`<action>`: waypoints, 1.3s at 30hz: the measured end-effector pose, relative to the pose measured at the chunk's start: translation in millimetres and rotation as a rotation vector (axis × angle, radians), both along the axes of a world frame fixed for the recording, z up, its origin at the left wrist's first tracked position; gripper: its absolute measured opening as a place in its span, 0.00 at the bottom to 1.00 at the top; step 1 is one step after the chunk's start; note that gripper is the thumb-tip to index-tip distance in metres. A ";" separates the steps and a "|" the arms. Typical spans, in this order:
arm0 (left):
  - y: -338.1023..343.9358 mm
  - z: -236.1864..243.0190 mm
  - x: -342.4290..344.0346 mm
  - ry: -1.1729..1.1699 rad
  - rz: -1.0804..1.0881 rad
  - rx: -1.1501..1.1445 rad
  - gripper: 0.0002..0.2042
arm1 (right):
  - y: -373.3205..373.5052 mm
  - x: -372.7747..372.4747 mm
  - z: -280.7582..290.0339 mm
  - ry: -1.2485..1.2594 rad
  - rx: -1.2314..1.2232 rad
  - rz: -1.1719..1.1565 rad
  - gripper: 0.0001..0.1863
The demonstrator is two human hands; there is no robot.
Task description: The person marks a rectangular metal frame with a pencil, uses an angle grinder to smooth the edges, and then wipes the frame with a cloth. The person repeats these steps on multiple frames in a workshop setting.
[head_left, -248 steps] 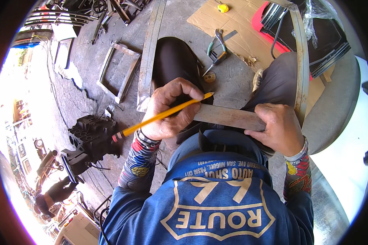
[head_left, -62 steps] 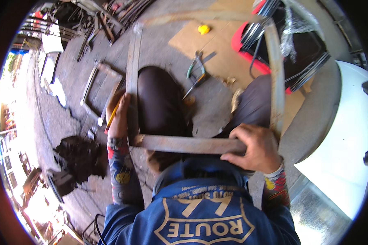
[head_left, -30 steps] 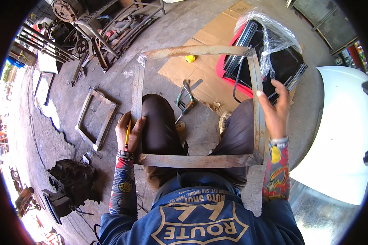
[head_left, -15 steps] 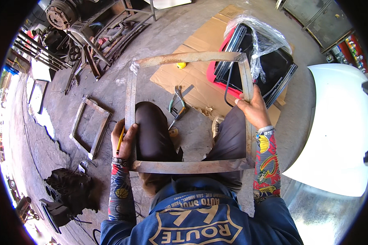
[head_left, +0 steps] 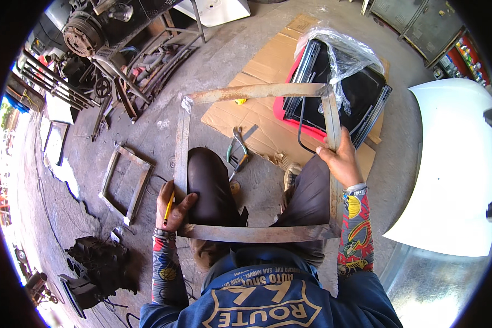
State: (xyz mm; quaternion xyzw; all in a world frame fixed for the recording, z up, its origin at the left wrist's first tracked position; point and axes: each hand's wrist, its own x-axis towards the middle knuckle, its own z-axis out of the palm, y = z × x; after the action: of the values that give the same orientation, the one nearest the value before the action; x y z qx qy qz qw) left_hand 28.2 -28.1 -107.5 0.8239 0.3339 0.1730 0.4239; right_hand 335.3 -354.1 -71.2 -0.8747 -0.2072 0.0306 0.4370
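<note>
A rusty rectangular metal frame point(head_left: 257, 234) lies level above my thighs, held at both sides. My left hand point(head_left: 173, 206) is closed around its left bar near the lower corner. A yellow pencil point(head_left: 169, 209) is tucked in the fingers of that same hand. My right hand point(head_left: 341, 161) grips the right bar about halfway along, thumb on top. Through the frame's opening I see my knees and, on the floor, pliers point(head_left: 236, 150) beside a flat metal strip point(head_left: 250, 133). A yellow tape measure point(head_left: 240, 101) shows partly behind the far bar.
A smaller metal frame point(head_left: 127, 183) and a dark engine part point(head_left: 98, 268) lie on the floor to my left. Ahead, a black panel assembly point(head_left: 355, 98) under clear plastic rests on cardboard point(head_left: 257, 120). A white car panel point(head_left: 454, 169) stands right; machinery point(head_left: 87, 38) far left.
The frame and both hands sit slightly lower in the picture, and the left hand a little further right. The floor things have also shifted in view. Both grips are unchanged.
</note>
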 end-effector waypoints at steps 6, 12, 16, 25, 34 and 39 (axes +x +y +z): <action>-16.4 40.9 0.2 0.057 -0.060 0.253 0.28 | -23.3 -15.7 -6.8 -0.172 -0.022 -0.049 0.41; -28.3 49.3 1.4 -0.044 -0.127 0.417 0.29 | -46.3 -34.8 -16.4 -0.082 -0.016 -0.149 0.42; -27.3 39.1 13.1 -0.110 -0.154 0.448 0.30 | -48.8 -31.8 -5.2 -0.058 -0.080 -0.168 0.44; -22.3 42.5 39.9 -0.347 0.016 0.097 0.29 | -49.3 -34.4 -0.7 -0.060 -0.037 -0.172 0.42; 15.5 116.3 1.1 -0.648 -0.206 -0.358 0.34 | -43.5 -15.9 -14.3 -0.067 0.082 -0.114 0.35; 14.7 228.6 -41.3 -0.935 -0.359 0.122 0.31 | -36.5 -9.5 -27.0 0.205 0.332 0.052 0.31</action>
State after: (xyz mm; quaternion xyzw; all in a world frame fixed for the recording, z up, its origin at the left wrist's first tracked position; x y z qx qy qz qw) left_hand -13.2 -13.5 121.1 0.7261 -0.0494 0.4671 0.5022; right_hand 325.8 -390.7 -98.2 -0.7772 -0.1862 0.0961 0.5933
